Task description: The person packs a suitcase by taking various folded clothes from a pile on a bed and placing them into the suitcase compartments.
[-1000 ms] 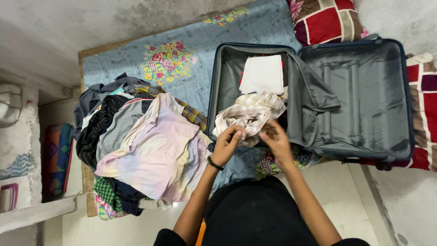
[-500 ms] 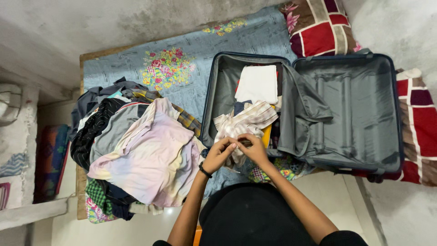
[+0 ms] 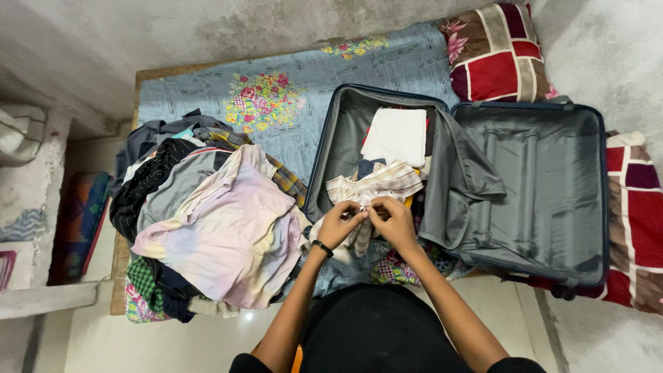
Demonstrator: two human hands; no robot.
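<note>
A cream striped shirt [image 3: 376, 185] lies half in the left half of an open dark blue suitcase [image 3: 552, 273], draped over its near rim. My left hand [image 3: 340, 224] and my right hand [image 3: 392, 221] are together at the shirt's near edge, both pinching its fabric. A black band circles my left wrist. Deeper in the same half sits a folded white cloth [image 3: 397, 136] on other folded clothes. The right half, lined in grey, holds nothing I can see.
A heap of clothes [image 3: 207, 221], topped by a pale pastel garment, lies left of the suitcase on a blue floral bedsheet [image 3: 262, 97]. Red patchwork pillows [image 3: 494, 52] sit at the back and right. A light floor runs along the bed's near edge.
My hands came together from apart and now pinch the shirt's near edge. The shirt has been pulled flatter and toward me. The camera view shifted slightly.
</note>
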